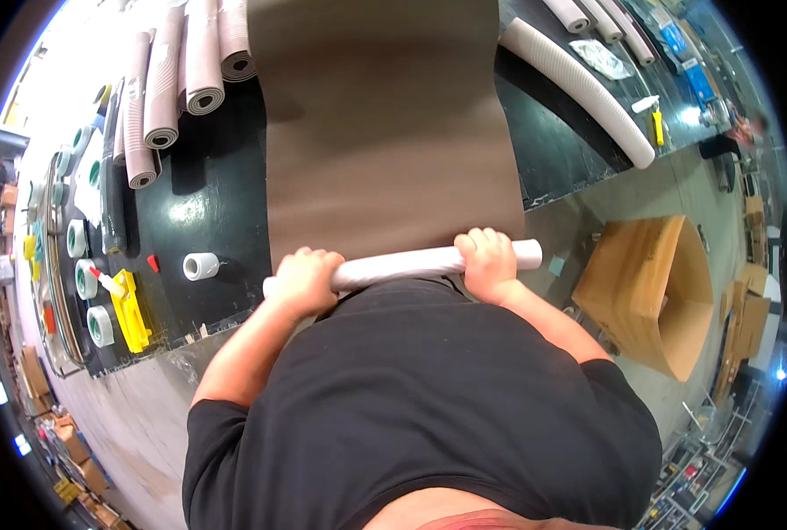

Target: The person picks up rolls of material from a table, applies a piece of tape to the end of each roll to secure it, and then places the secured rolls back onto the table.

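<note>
Across my waist lies a long white tube [402,264], at the near end of a brown mat [393,150] spread over the black table. My left hand [307,281] is wrapped round the tube near its left end. Toward the other end, my right hand [489,263] grips it with the fingers curled over the top. The tube's two tips stick out past my hands. The mat's near edge meets the tube; whether the two are joined I cannot tell.
Several rolled mats [162,97] lie at the far left, with a curved pale roll [579,84] at the right. A yellow tape dispenser [129,311], a white tape roll [201,266] and several green-cored rolls [100,325] sit left. A cardboard box [627,283] stands on the floor to the right.
</note>
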The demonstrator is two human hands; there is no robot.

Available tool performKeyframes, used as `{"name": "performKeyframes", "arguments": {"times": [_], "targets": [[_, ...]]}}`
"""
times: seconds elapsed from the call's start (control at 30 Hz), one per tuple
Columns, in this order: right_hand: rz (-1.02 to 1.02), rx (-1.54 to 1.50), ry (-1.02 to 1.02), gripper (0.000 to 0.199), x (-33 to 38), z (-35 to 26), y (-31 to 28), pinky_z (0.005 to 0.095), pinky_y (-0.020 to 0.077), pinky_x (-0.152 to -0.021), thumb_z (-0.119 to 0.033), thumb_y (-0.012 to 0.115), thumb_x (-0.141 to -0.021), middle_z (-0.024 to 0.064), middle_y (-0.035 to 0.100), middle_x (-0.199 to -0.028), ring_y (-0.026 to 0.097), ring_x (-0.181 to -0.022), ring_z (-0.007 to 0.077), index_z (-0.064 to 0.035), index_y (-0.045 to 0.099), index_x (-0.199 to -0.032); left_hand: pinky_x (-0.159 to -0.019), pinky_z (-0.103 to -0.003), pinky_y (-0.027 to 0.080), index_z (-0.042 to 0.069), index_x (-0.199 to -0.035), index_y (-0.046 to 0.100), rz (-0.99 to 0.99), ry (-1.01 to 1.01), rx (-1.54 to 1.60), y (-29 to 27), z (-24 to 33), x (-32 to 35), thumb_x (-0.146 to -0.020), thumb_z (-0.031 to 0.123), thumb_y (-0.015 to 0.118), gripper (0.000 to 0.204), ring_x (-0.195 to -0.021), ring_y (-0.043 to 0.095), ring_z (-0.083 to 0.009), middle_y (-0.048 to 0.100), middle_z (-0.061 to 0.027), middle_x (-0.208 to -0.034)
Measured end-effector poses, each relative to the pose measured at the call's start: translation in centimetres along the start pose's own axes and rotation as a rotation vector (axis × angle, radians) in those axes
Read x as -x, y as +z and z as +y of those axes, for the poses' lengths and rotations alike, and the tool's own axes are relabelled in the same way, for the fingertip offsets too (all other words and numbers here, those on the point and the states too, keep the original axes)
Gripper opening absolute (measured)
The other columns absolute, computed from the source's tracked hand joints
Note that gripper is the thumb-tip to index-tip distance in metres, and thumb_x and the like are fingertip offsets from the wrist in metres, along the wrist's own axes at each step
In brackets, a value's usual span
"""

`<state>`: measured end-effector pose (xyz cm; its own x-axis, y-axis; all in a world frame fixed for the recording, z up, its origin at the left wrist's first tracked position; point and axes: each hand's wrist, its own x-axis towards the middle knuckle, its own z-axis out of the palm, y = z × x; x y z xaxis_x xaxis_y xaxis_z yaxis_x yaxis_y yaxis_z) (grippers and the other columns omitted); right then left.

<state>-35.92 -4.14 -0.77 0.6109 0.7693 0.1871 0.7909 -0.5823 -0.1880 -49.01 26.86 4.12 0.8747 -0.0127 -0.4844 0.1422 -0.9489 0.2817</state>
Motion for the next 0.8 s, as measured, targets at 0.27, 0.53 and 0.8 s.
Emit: {"name": "performKeyframes", "arguments": {"times": [0.27,0.53,0.8], "targets": [[0.468,0.306,-0.042,0.018,-21.6,7.0,-15.8,0.0495,0.049,-0.083,-0.008,0.061,-0.082,0.0171,0.064,-0.096,0.061,-0.095,0.0381,-0.008,0.06,-0.1,-0.083,-0.048,0.054,0.011,-0.107,0.068,0.865,-0.155,-0.396,-24.3,-1.4,-9.0,-0.077,0.012,0.071,0.03,-0.1,0.068,-0.0346,0.07,-0.0148,-0.108],[0.497,0.274,-0.133,0.062,-14.8,7.8,-4.1,0.0548,0.0415,-0.098,-0.029,0.08,-0.069,0.0085,0.056,-0.117,0.053,-0.112,0.0358,-0.0177,0.064,-0.127,-0.098,-0.05,0.041,0.009,-0.126,0.067,1.146,0.071,-0.505,-8.7,-2.4,-8.0,-0.08,0.026,0.072,0.049,-0.106,0.062,-0.0317,0.068,-0.0104,-0.106],[0.24,-0.104,-0.088,0.036,-7.5,6.2,2.2,0.0446,0.043,-0.097,-0.035,0.077,-0.081,0.0025,0.063,-0.105,0.058,-0.107,0.0264,-0.0182,0.073,-0.112,-0.098,-0.042,0.045,0.01,-0.113,0.073,0.875,0.108,0.086,2.9,-3.6,-6.7,-0.087,0.023,0.073,0.03,-0.105,0.063,-0.0292,0.071,-0.0069,-0.107]]}}
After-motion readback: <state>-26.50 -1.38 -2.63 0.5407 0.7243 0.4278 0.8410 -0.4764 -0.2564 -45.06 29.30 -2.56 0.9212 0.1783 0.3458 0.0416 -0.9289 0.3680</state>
